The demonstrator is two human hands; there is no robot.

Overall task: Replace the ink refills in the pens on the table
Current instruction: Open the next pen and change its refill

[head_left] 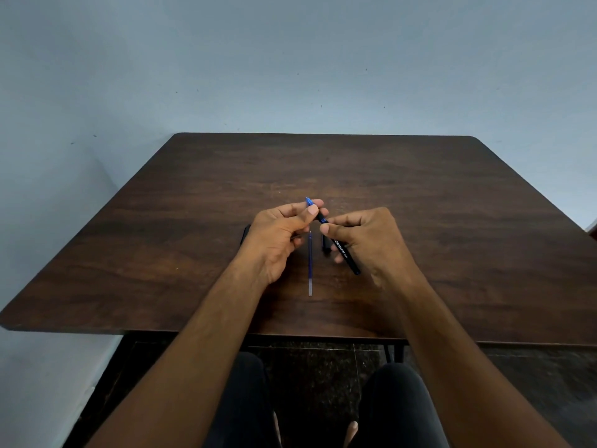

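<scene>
- My right hand (365,240) grips the black pen (343,250) by its barrel, above the table (452,221).
- My left hand (284,227) pinches its blue tip (308,201).
- A refill (310,266) (blue) lies on the table between my hands.

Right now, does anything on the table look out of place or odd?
Nothing looks damaged or spilled. A loose blue refill lies on the table between the hands, as expected mid-swap. The left hand pinches the blue tip end of the black pen, which the right hand holds.
</scene>
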